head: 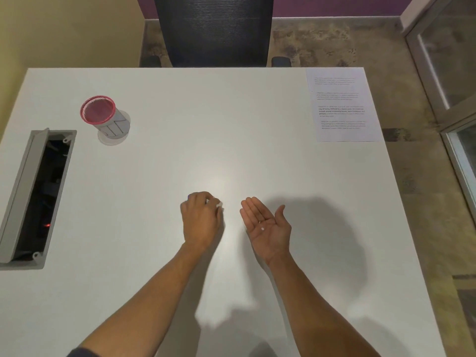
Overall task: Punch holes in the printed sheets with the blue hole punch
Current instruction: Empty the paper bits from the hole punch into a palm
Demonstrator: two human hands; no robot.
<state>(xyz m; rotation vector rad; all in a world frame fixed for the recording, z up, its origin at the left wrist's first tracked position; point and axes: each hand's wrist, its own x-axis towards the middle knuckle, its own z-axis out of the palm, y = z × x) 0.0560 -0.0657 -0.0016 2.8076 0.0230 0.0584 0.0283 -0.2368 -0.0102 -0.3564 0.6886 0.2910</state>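
Smooth matte white surface (pixel 154 176), rectangular. Printed sheets (pixel 343 105): flat white paper with blocks of small text, lying at the far right corner, well apart from both hands. Blue hole punch not in view.

Left hand (pixel 201 220): palm down, fingers (pixel 206 199) curled and pinched over small white bits; what they are is too blurred to tell.

Right hand (pixel 266 222): palm up, fingers spread flat, grasping nothing; a tiny white round chip (pixel 262 229) lies on the palm.

Far left: cylindrical cup (pixel 105 117) with red mesh rim. Grey-framed cable hatch (pixel 36 197), lid raised.
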